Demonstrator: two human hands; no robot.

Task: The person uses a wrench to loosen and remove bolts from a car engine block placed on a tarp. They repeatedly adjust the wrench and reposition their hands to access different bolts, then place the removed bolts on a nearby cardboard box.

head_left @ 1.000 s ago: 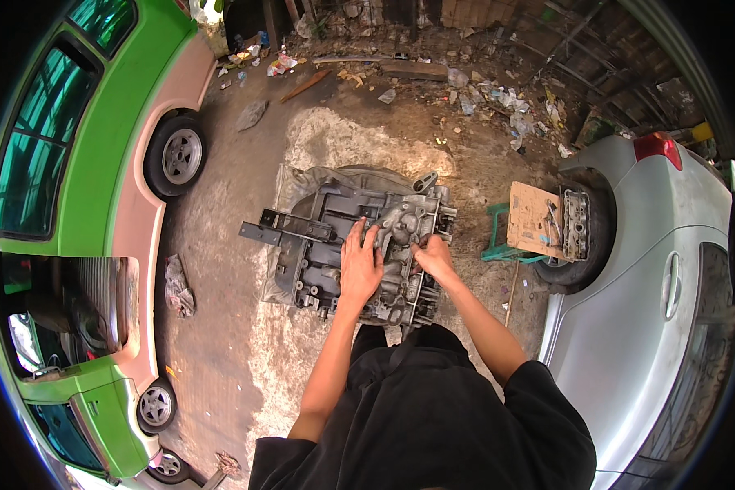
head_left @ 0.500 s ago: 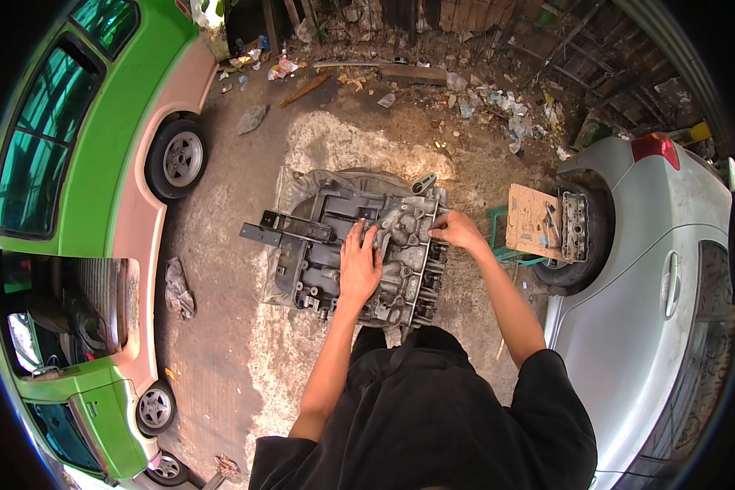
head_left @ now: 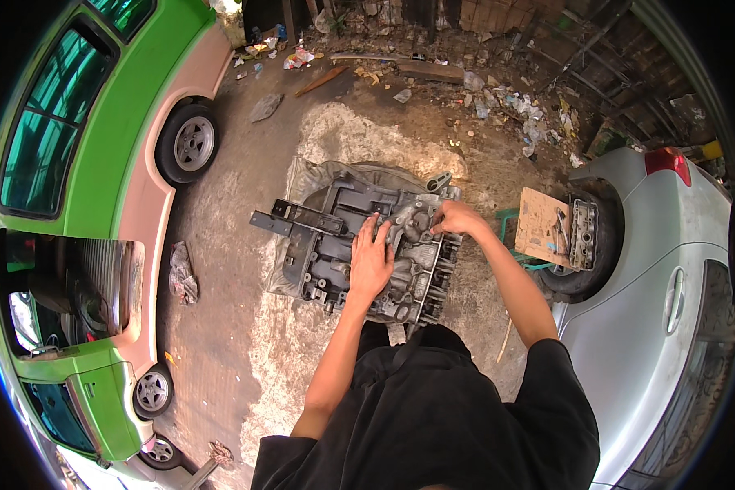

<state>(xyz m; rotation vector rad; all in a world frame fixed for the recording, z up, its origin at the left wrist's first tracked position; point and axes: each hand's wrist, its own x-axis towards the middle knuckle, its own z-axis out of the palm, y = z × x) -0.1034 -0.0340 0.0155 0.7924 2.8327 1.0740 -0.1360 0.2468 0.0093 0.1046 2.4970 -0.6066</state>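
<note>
Left hand lies flat on engine block (grey); right hand seemingly pinches its edge.

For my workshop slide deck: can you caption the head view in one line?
Left hand flat on a grey engine block on the ground, right hand at its far edge.

Stained concrete floor bears an engine block on sacking — rag nearby.

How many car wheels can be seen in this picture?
4. One wheel is on the green car, upper left. Two smaller wheels are at lower left. One dark tyre is on the silver car, right, partly covered by cardboard. Other wheels may be hidden.
</note>
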